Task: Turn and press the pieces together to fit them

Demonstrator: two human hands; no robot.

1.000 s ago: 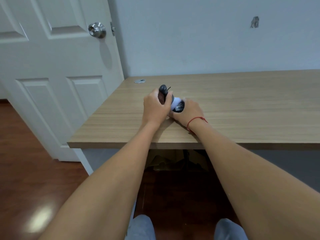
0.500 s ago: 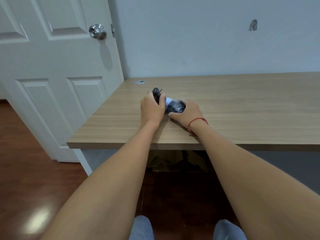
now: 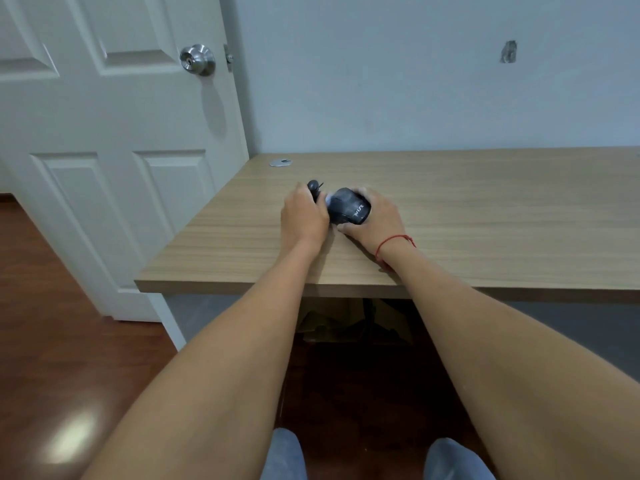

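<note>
Black mouse (image 3: 348,206), rounded and bearing pale lettering on its near side, sits on the wooden desk (image 3: 485,216) a little to the 11 o'clock of the head view's middle, toward the desk's left end. The right hand (image 3: 375,221) grips it from the 3 o'clock side, fingers curled round its far edge and thumb tucked under its near edge (a red string circles that wrist). Just at the mouse's 9 o'clock, touching it, the left hand (image 3: 304,216) is curled round a small dark piece (image 3: 314,187), whose rounded top pokes out above the knuckles at 12 o'clock; what the fingertips pinch underneath cannot be told. A sliver of something pale shows between the two hands.

At 11 o'clock near the desk's back corner lies a metal grommet (image 3: 281,163). A white panelled door (image 3: 104,133) with a steel knob (image 3: 197,59) stands at 10 o'clock.
</note>
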